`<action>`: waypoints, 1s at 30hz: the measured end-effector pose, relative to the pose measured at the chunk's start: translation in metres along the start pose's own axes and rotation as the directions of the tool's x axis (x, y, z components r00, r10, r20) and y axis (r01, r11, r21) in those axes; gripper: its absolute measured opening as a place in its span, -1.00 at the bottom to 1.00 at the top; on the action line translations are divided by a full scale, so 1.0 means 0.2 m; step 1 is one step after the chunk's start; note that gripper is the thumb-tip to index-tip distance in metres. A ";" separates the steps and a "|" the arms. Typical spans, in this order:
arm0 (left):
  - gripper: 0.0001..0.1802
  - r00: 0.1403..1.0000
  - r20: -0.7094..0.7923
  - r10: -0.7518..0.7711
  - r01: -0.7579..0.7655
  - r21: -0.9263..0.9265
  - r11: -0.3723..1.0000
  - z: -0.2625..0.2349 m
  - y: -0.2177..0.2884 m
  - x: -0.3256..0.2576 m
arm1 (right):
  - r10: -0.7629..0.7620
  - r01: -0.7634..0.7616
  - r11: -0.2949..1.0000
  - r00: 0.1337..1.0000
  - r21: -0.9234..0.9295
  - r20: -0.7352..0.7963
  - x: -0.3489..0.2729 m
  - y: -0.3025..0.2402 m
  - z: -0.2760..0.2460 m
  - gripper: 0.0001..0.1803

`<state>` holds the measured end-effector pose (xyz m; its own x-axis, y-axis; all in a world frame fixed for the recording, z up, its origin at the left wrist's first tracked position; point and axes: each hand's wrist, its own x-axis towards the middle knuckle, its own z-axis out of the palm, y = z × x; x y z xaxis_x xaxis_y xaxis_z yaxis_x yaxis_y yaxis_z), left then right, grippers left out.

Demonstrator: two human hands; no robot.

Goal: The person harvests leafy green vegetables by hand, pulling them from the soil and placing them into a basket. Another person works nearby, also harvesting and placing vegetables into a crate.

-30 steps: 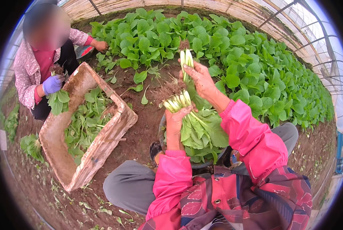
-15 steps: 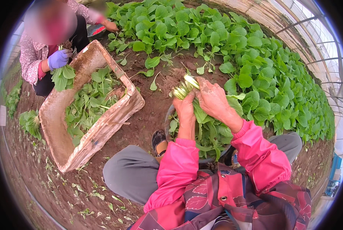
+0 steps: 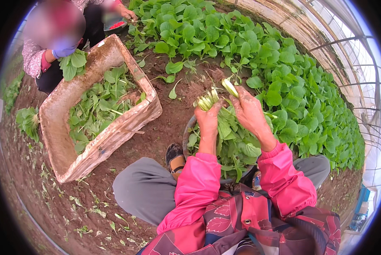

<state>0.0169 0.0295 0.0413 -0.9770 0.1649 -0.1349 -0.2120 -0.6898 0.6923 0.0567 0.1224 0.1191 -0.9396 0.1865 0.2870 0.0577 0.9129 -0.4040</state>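
A worn, whitish foam box [image 3: 97, 151], rectangular and open-topped, lies on the soil at left.

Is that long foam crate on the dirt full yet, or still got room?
Partly filled. The weathered long foam crate holds loose green leafy plants over its floor, well below the rim; its inner walls show bare above them.

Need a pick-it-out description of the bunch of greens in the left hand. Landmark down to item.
Start at the long, dirt-stained box half full of cut leaves on the bare soil, then move right to the two pink sleeves. The bunch of leafy greens is gripped by the left hand, with the right hand beside it. Unlike the rooted plants behind, its pale stem ends point up and its leaves hang down.
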 end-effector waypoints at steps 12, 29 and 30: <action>-0.63 0.984 0.132 -0.118 0.157 -0.347 0.925 -0.07 -0.07 0.02 | 0.048 -0.043 0.998 0.987 -0.036 0.156 -0.01 -0.09 0.05 -0.60; -0.75 1.000 0.005 0.011 -0.010 -0.173 0.985 -0.04 -0.01 0.02 | -0.054 0.073 0.991 0.984 -0.110 0.170 -0.04 -0.04 0.13 -0.44; -0.76 0.999 0.011 0.045 -0.043 -0.150 0.988 -0.02 0.01 0.01 | -0.015 0.054 0.979 0.981 -0.198 0.192 -0.04 -0.04 0.12 -0.44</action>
<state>0.0153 0.0251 0.0393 -0.9853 0.1415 -0.0958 -0.1708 -0.7941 0.5834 0.0553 0.1046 0.0987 -0.9876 0.0993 0.1212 0.0726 0.9755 -0.2078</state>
